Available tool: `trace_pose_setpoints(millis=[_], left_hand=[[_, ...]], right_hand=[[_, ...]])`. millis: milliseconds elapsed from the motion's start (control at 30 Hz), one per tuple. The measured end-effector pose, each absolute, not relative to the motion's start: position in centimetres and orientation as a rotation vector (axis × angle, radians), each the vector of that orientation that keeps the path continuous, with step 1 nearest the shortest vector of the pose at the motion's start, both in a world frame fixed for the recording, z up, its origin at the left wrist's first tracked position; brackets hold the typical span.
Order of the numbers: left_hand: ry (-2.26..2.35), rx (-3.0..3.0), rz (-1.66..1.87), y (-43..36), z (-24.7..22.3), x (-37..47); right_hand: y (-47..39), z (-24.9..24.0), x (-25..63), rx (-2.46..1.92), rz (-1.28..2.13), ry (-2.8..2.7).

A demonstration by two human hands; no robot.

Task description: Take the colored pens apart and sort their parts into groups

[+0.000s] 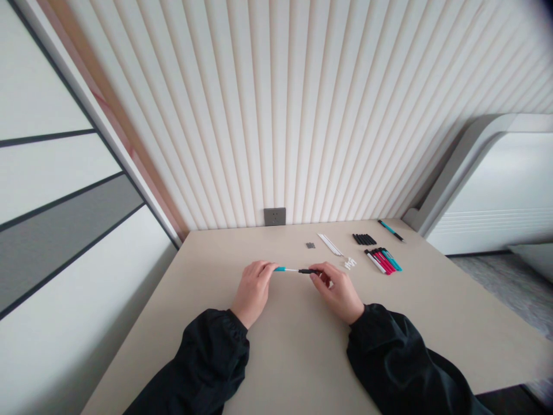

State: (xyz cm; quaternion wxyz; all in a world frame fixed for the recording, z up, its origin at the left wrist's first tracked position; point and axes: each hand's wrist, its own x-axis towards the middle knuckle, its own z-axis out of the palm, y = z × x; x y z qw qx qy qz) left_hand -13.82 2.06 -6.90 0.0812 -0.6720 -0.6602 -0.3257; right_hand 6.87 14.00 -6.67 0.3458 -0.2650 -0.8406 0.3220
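Observation:
Above the middle of the table, my left hand [254,288] is closed on a blue pen barrel [280,269], most of which its fingers hide. My right hand [337,288] pinches a black pen grip [307,271] between thumb and fingers. A thin white pen refill [292,270] spans the gap, running from the blue barrel into the black grip. The three parts lie roughly in one line from left to right. Whether the refill's left end is inside the barrel or only touching it, I cannot tell.
On the beige table [285,357] lie small grey pieces [310,245], white refills [330,244], small white parts [349,263], several black grips [364,239], and white, red and teal pen barrels [383,261]. A teal-and-black pen [391,230] lies back right. Behind stands a ribbed wall with a socket [275,217].

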Motion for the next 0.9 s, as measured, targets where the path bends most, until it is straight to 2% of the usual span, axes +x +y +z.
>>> trace_pose_setpoints(millis=[267, 900], left_hand=[[-1.868, -2.164, -0.844, 2.02, -6.75, -13.25], [-1.815, -2.23, -0.965, 1.91, -6.56, -13.22]], right_hand=[[13.76, -6.97, 6.84, -0.603, 0.908, -2.223], [14.08, -7.15, 6.96, -0.599, 0.889, -2.236]])
